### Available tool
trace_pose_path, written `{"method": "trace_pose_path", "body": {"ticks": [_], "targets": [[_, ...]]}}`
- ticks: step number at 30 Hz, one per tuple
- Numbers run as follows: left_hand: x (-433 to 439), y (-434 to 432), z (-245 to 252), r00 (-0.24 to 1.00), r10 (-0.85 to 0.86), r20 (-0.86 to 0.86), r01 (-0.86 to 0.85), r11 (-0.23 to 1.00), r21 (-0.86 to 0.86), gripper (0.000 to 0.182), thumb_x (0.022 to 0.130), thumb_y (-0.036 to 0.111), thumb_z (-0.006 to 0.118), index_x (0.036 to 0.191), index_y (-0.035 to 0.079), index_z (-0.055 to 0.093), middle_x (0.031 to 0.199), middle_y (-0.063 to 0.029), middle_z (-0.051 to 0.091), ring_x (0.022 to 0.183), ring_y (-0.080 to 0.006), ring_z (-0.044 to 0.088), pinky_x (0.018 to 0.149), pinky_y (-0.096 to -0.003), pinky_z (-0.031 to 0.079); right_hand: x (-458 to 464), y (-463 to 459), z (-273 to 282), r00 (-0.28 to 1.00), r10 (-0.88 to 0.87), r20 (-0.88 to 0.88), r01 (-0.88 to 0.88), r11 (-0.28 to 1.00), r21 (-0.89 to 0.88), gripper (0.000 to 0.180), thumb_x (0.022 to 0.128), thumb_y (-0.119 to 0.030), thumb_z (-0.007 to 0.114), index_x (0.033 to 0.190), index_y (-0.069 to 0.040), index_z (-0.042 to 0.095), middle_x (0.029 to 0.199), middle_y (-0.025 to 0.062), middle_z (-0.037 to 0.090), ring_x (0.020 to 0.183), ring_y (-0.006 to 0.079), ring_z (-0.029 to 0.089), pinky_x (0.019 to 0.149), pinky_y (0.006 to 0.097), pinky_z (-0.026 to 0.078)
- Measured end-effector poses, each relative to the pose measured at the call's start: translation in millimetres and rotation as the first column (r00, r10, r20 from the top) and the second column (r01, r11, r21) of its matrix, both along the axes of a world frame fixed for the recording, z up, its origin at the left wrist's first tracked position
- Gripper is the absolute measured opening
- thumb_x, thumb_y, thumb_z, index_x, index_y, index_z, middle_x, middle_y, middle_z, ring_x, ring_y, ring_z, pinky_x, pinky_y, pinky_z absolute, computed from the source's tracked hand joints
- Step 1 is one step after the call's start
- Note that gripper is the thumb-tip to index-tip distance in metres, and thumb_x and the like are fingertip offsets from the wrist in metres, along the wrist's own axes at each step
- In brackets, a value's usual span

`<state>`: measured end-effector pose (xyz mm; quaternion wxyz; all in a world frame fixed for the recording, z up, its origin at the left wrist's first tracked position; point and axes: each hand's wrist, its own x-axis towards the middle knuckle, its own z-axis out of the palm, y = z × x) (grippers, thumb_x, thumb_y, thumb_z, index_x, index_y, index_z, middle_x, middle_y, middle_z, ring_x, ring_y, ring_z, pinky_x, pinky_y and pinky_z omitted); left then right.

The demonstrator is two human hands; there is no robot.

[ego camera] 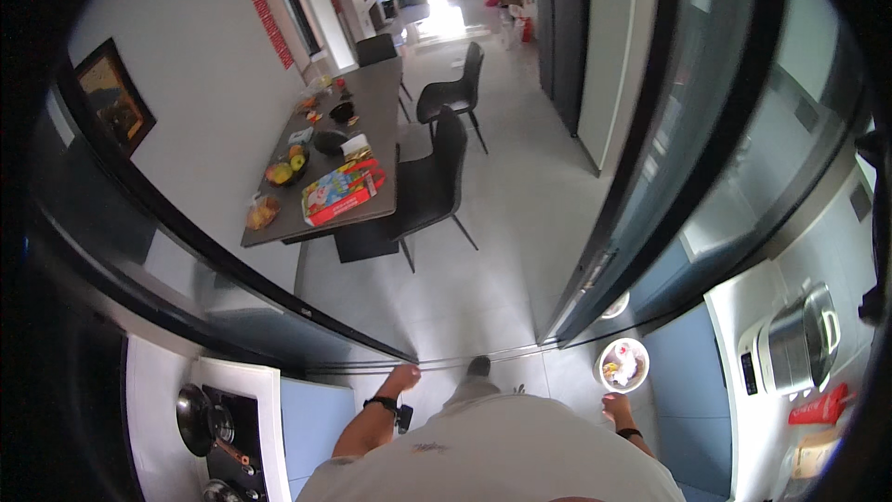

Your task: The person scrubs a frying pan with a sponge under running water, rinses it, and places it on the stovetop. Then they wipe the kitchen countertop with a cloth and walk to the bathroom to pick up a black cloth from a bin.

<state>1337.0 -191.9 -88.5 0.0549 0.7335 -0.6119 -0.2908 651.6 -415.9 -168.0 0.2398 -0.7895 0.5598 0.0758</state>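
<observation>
My left hand [403, 377], with a dark band and a small device on its wrist, is beside the lower end of the left sliding glass door [306, 310]. Its fingers look curled, and I cannot tell whether they touch the door's edge. My right hand [614, 406] hangs low by my right side, wearing a dark wristband; its fingers are too small to make out. Just ahead of it stands a round white waste bin [622, 385] with rubbish inside. One dark shoe [479, 366] shows near the floor track [481, 358] of the doorway.
Beyond the doorway stand a dining table [380, 188] bearing fruit and a red gift box [341, 192], and black chairs [439, 174]. A stove [240, 425] with a wok [194, 418] is on my left. At right, a counter holds a steamer [791, 345]; another glass door [627, 251] frames the opening.
</observation>
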Motion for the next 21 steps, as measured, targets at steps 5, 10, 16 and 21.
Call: {"method": "trace_pose_path", "body": {"ticks": [5,10,16,21], "targets": [[80,-67,11,0.965,-0.096,0.244,0.104,0.994,-0.019,0.03,0.087,0.025,0.049,0.085,0.004,0.07,0.093,-0.0214,0.07,0.088,-0.0421,0.066,0.08,-0.0497,0.054,-34,-12,32,0.729,-0.645,0.23,0.571,0.758,0.316,0.022,0.084,-0.022,0.069,0.1,-0.008,0.074,0.101,0.0117,0.074,0.096,0.032,0.07,0.084,0.0385,0.056],[102,-140,-18,0.902,0.35,-0.252,-0.395,0.906,-0.153,0.024,0.085,0.02,0.054,0.085,0.005,0.072,0.093,-0.0175,0.071,0.088,-0.0388,0.067,0.08,-0.048,0.055,-16,-35,62,0.781,0.207,-0.589,-0.237,0.971,0.026,0.028,0.08,-0.03,0.076,0.103,-0.012,0.074,0.101,0.0061,0.075,0.097,0.0245,0.071,0.082,0.0343,0.057],[70,-202,-40,0.947,0.14,-0.288,-0.098,0.983,0.156,0.02,0.088,0.02,0.063,0.101,0.006,0.069,0.081,-0.0088,0.07,0.064,-0.022,0.065,0.057,-0.0364,0.054,92,-34,43,0.976,0.031,-0.215,-0.02,0.998,0.054,0.034,0.09,-0.038,0.058,0.109,-0.013,0.07,0.114,0.0143,0.069,0.111,0.0298,0.063,0.094,0.0422,0.05],[51,-256,-17,0.648,-0.756,0.095,0.736,0.653,0.178,0.026,0.071,0.021,0.075,0.094,0.009,0.072,0.103,-0.0071,0.071,0.106,-0.0251,0.064,0.085,-0.0404,0.054,181,-3,64,0.905,-0.422,0.048,0.419,0.906,0.062,0.041,0.093,-0.041,0.048,0.088,-0.006,0.068,0.093,0.0209,0.069,0.086,0.0399,0.064,0.077,0.0517,0.051]]}}
